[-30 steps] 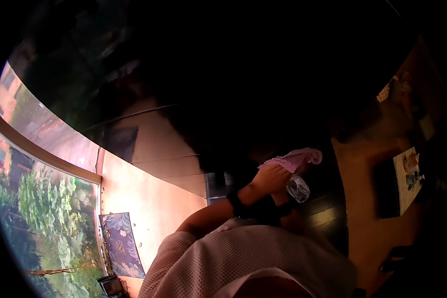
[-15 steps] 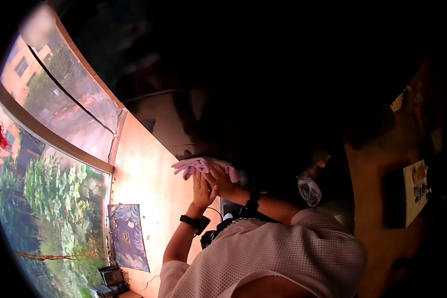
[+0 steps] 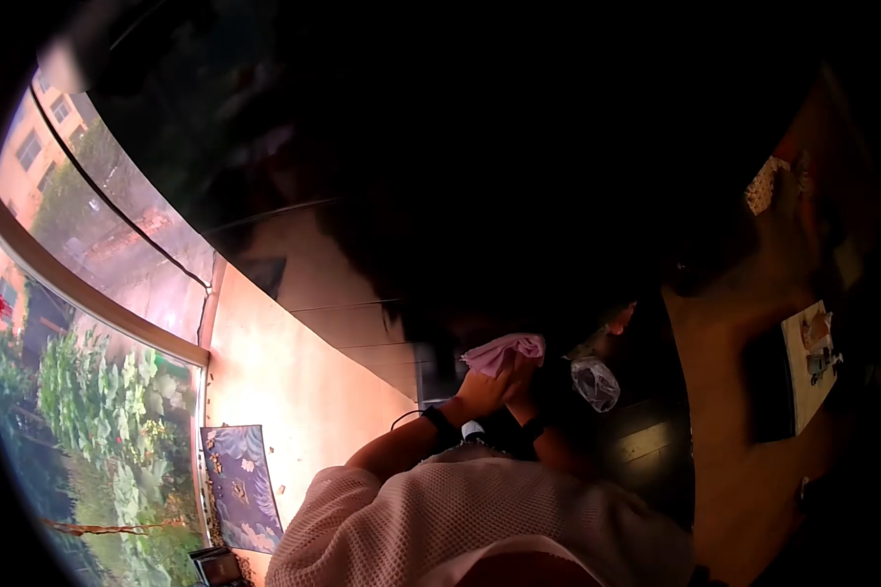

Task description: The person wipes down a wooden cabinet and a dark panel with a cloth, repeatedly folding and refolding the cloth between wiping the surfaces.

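Fingers of the left hand (image 3: 481, 394) and right hand (image 3: 521, 382) meet at a bunched pink cloth (image 3: 504, 352), just below the middle of the frame; both hands touch it, but shadow and the folds hide the fingertips, so I cannot tell whether either is clenched on it or only pressing. A dark band circles each wrist, the left one (image 3: 439, 422) and the right one (image 3: 533, 428). The forearms run down to a pale textured top (image 3: 480, 514) at the lower middle of the frame. Right of the hands, apart from them, a crumpled clear plastic item (image 3: 594, 383) shows against the dark. Left of them spreads a brightly lit pale surface (image 3: 299, 377), with a blue patterned mat (image 3: 240, 484) at the lower left, beside a window (image 3: 117, 401) giving onto leafy plants. At the right of the frame, a pale panel (image 3: 803, 391) carries small objects too dim to name. Blackness fills the upper middle.
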Motion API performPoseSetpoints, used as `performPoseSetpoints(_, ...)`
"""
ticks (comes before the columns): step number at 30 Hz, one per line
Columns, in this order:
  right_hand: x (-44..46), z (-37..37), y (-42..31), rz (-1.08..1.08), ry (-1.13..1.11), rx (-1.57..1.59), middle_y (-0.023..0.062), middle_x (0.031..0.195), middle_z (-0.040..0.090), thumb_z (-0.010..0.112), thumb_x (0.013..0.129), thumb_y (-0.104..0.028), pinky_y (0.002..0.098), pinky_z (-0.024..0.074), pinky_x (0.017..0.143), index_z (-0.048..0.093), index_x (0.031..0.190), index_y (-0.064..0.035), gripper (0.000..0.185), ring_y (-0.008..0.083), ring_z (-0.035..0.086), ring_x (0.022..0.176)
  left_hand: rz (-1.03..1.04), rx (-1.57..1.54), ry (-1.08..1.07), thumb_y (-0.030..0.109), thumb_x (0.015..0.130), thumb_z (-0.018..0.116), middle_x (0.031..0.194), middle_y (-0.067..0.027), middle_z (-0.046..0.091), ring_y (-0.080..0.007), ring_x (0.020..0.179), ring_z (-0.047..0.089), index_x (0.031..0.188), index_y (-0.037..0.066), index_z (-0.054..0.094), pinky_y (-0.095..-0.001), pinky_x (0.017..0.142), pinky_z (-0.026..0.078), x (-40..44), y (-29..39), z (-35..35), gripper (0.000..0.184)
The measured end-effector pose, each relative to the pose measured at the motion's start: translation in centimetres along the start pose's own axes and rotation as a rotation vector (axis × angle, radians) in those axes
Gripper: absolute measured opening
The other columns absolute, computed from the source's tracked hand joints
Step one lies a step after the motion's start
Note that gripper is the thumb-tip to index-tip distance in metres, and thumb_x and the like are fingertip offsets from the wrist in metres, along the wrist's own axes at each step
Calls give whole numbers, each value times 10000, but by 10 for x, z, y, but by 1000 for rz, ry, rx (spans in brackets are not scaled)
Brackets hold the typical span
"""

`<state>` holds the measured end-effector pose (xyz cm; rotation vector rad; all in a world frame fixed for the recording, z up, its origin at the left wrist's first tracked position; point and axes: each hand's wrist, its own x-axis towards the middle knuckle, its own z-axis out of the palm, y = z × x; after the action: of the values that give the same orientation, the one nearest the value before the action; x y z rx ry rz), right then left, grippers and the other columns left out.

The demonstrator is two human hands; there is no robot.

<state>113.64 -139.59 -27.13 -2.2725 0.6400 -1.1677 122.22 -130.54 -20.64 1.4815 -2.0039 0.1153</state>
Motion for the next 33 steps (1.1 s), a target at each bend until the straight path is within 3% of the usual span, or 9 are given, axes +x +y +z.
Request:
performPoseSetpoints(2,-6,-1,9,58,53,-6,125,1230,478,493,888,-282,388,316,980,436,1253,-60,431,281,468,1104,57,-89,-72,259,805,594,1257,-240,471,-392,1081,520,1333,-2,383,-443,848,469,24,0,-22,625)
performPoseSetpoints(10,106,-105,-82,-162,225,-239,138,1230,465,494,885,-319,397,317,975,412,1259,-58,463,296,457,1103,237,-163,265,183,692,638,1345,-205,424,-379,1125,497,1317,31,436,-453,913,420,161,65,-188,674)
performPoseSetpoints(13,102,-108,-86,-185,231,-274,143,1230,460,495,884,-333,401,318,973,402,1261,-57,476,302,452,1103,232,-13,322,189,686,646,1348,-180,428,-363,1140,494,1337,36,421,-428,909,425,149,53,-149,705)
performPoseSetpoints(18,34,-73,-59,-148,117,-323,152,1230,452,495,883,-356,406,319,969,387,1264,-56,498,312,446,1102,-164,-64,-49,268,794,588,1075,-129,609,-277,955,590,1240,56,507,-381,791,472,69,29,-52,501)
performPoseSetpoints(22,16,-56,-57,-47,43,-235,186,1245,447,568,810,-404,430,321,970,387,1270,-28,621,360,437,1117,-130,31,-123,325,787,606,1073,-129,593,-284,971,582,1224,65,508,-370,783,477,30,15,-36,518)
performPoseSetpoints(25,39,-55,-89,-14,141,-282,214,1242,459,611,755,-403,444,332,961,421,1260,-5,671,400,444,1114,-58,-49,5,350,796,598,1112,-139,574,-284,990,572,1223,64,501,-376,799,474,42,11,-96,523)
performPoseSetpoints(27,84,-62,-105,-290,100,-158,231,1248,452,615,753,-365,478,317,966,425,1268,7,663,434,415,1150,-94,14,126,401,783,608,1159,-144,560,-301,1013,556,1194,65,549,-388,811,473,51,9,-133,534)
performPoseSetpoints(29,139,-75,-146,-553,219,-474,247,1278,426,563,797,-381,523,266,997,394,1303,13,662,451,365,1203,15,197,438,454,785,580,1221,-136,545,-286,1014,557,1203,70,566,-365,797,456,72,5,-175,568)
performPoseSetpoints(33,193,-77,-227,-266,421,-398,243,1356,371,389,854,-469,570,236,977,399,1313,12,665,450,339,1228,93,290,423,524,761,533,1241,-142,536,-254,992,559,1199,74,578,-324,740,426,110,12,-256,630)
